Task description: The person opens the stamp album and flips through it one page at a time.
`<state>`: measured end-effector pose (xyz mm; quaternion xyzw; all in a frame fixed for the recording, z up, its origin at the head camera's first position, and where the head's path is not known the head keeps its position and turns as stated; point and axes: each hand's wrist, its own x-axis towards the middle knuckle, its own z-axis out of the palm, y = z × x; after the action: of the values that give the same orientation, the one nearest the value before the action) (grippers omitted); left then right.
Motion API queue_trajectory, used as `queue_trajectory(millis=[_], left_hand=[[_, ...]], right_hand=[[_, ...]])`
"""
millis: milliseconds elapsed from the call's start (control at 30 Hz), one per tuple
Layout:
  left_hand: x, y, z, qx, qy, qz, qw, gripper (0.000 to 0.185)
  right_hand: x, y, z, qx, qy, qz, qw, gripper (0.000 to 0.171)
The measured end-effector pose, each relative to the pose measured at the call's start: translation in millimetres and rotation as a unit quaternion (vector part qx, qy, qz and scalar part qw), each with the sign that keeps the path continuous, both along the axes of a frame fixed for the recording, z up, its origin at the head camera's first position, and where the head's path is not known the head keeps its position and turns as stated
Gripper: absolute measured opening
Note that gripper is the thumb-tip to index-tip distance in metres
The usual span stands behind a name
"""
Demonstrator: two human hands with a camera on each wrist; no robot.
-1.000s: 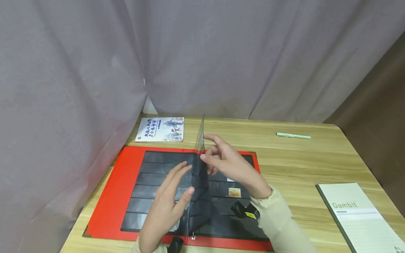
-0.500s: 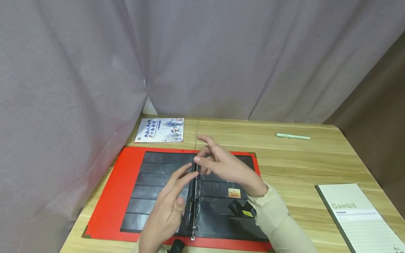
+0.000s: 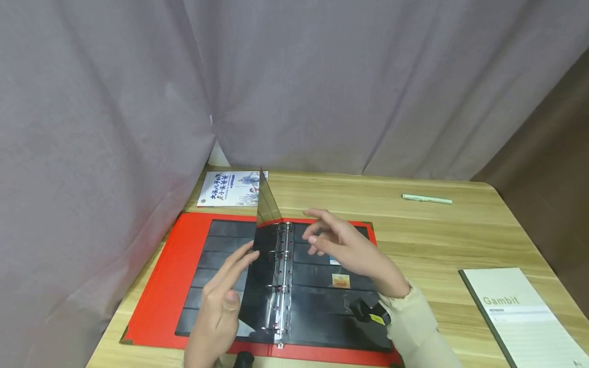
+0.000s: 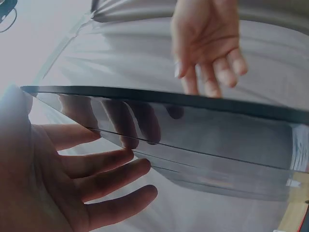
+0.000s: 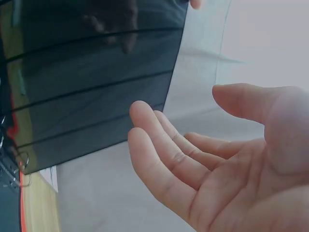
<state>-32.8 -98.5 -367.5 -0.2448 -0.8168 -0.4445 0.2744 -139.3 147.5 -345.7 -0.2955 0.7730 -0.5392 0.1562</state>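
Observation:
A red stamp album (image 3: 156,281) lies spread out on the table, its metal ring spine (image 3: 286,260) exposed in the middle. One black pocket page (image 3: 263,266) stands up from the rings and leans left. My left hand (image 3: 216,301) is on the page's left side, fingers extended, fingertips right at its surface; in the left wrist view the page (image 4: 207,128) mirrors those fingers. My right hand (image 3: 345,245) hovers over the right-hand pages, fingers loosely bent and holding nothing. On that side a small orange-yellow stamp (image 3: 341,281) sits in a pocket, with a partly hidden bluish stamp (image 3: 334,260) above it.
A white picture booklet (image 3: 225,189) lies behind the album, partly covered by the raised page. At the back right is a pale green pen (image 3: 427,199). A notebook (image 3: 520,312) occupies the right front. Grey curtains (image 3: 294,87) hang behind the table.
The page has swung from leaning right, through upright, to leaning left, uncovering the rings. My left hand has moved left with it. My right hand has come off the page and drawn back right.

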Motion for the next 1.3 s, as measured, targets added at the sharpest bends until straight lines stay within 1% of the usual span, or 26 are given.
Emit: queue_trajectory(millis=[267,467,567,700,833,900,967,1033,1133,1233,1300], left_hand=[[4.2,-7.9,-0.8,0.055,0.025,0.009,0.9982,0.050],[5.6,-13.3,-3.4,0.054,0.043,0.021,0.9974,0.045],[5.1,-16.8,-4.4,0.058,0.052,0.025,0.9966,0.042],[6.3,-21.1,-7.0,0.062,0.056,0.038,0.9957,0.039],[8.9,-26.1,-10.3,0.063,0.043,0.066,0.9949,0.036],[10.1,-29.0,-11.2,0.060,0.027,0.084,0.9943,0.035],[11.5,-31.5,-11.6,0.057,0.009,0.102,0.9931,0.038],[12.3,-34.0,-12.8,0.051,-0.001,0.118,0.9917,0.043],[12.8,-38.3,-15.7,0.043,0.000,0.138,0.9894,0.051],[12.9,-43.0,-18.1,0.036,0.011,0.154,0.9873,0.051],[13.6,-45.5,-18.6,0.032,0.009,0.168,0.9852,0.050]], right_hand=[[1.0,18.3,-10.0,-0.013,0.025,-0.009,1.000,0.046],[2.6,31.6,-15.0,0.003,0.030,-0.040,0.999,0.044],[2.5,38.0,-17.7,-0.001,0.032,-0.051,0.998,0.044],[0.6,48.1,-21.6,-0.002,0.043,-0.061,0.997,0.044],[-1.9,57.5,-24.9,0.002,0.059,-0.072,0.996,0.042],[-2.5,61.2,-26.1,0.005,0.066,-0.080,0.995,0.042],[-2.4,64.3,-26.7,0.010,0.069,-0.090,0.994,0.042],[-2.1,66.8,-27.1,0.020,0.069,-0.100,0.992,0.041],[-2.1,69.0,-27.6,0.035,0.065,-0.108,0.991,0.040],[-2.7,70.3,-28.7,0.050,0.067,-0.112,0.990,0.040],[-3.2,71.3,-29.3,0.057,0.070,-0.113,0.989,0.040]])
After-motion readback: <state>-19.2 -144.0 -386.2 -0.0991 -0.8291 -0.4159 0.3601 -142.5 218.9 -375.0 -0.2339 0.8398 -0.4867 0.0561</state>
